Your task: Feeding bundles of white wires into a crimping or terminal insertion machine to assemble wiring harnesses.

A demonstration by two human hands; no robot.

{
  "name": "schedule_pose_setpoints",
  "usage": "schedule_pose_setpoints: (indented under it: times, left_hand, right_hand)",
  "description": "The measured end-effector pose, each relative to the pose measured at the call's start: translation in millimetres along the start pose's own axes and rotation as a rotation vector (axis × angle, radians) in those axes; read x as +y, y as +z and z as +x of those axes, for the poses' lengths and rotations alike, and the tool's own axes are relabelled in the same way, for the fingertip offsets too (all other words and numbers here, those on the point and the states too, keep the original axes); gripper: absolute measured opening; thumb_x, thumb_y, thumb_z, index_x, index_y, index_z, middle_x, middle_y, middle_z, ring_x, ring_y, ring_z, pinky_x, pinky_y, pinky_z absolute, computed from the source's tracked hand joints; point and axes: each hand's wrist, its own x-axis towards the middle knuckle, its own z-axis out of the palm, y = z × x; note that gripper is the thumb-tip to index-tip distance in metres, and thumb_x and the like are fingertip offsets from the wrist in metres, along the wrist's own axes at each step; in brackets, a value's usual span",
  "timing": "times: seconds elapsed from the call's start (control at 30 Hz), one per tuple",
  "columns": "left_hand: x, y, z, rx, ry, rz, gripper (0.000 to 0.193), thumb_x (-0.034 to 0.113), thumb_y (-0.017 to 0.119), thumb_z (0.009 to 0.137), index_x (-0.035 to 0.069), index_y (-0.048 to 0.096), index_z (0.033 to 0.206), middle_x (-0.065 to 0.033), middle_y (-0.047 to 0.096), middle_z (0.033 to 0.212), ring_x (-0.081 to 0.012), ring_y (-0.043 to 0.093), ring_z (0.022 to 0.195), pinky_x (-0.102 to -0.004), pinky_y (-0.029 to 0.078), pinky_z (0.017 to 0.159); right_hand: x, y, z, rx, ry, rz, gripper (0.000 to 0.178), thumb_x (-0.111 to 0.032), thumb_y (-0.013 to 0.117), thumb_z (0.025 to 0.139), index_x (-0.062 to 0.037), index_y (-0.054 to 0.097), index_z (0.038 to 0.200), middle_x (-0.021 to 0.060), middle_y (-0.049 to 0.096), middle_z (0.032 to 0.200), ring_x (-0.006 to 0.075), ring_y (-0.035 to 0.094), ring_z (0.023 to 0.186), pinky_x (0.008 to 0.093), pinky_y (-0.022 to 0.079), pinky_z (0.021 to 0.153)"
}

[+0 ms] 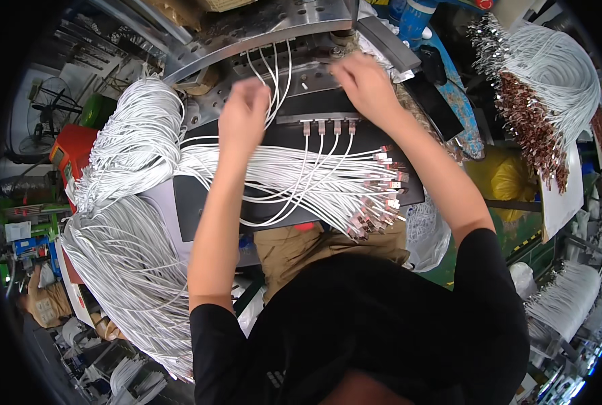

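My left hand [245,111] is raised in front of the metal press, smeared by motion, beside a few white cables [288,75] that hang from the press. Whether it holds one of them does not show. To the right, my right hand [360,77] is at the press's metal base with its fingers curled together; anything in the fingertips is hidden. Between and below the hands, a slotted metal bar [294,119] carries several cable plugs [322,128] in a row. Under it lies a bundle of white cables [280,165] with metal USB plugs [395,184] at the right end.
The perforated metal press [260,35] spans the far side. Large coils of white cable [135,128] are heaped on the left. A dark phone [434,106] and a blue bottle [416,20] are at the right. Another cable bundle [554,81] lies farther right, near a yellow bag [510,179].
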Motion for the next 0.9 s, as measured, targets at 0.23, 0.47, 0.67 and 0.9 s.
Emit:
schedule_pose_setpoints:
  times: [0.23,0.47,0.67,0.9]
  left_hand:
    - [-2,22,44,-0.587,-0.535,-0.613,0.047,0.040,0.059,0.100,0.000,0.061,0.125,-0.0004,0.059,0.080,-0.0086,0.049,0.064,-0.0251,0.037,0.058]
    - [3,0,4,-0.367,-0.385,-0.402,0.043,0.039,0.057,0.101,0.002,0.063,0.121,0.0052,0.046,0.072,-0.0043,0.036,0.060,-0.0230,0.028,0.054]
    - [32,-135,19,-0.049,0.195,-0.509,0.030,0.028,0.055,0.101,0.003,0.069,0.095,0.0029,0.054,0.073,-0.0068,0.045,0.066,-0.0236,0.033,0.059]
    - [-104,-238,-10,0.427,-0.447,0.626,0.059,0.054,0.048,0.099,0.000,0.073,0.095,-0.0117,0.067,0.073,-0.0237,0.064,0.069,-0.0380,0.049,0.070]
  right_hand:
    - [103,90,132,0.222,-0.048,-0.115,0.031,-0.026,0.061,0.094,-0.0036,0.061,0.116,0.0190,0.065,0.111,0.0345,0.061,0.103,0.0406,0.050,0.088]
    - [73,97,154,-0.050,0.048,-0.006,0.024,-0.022,0.059,0.096,-0.0019,0.064,0.107,0.0153,0.066,0.104,0.0261,0.062,0.096,0.0391,0.051,0.085]
    - [69,77,139,0.050,0.130,0.137,0.023,-0.022,0.059,0.096,-0.0019,0.065,0.105,0.0148,0.067,0.101,0.0257,0.063,0.095,0.0386,0.051,0.085]
    - [13,44,79,0.040,0.170,0.198,0.031,-0.030,0.067,0.090,-0.0053,0.068,0.109,0.0148,0.066,0.094,0.0318,0.062,0.095,0.0436,0.050,0.084]
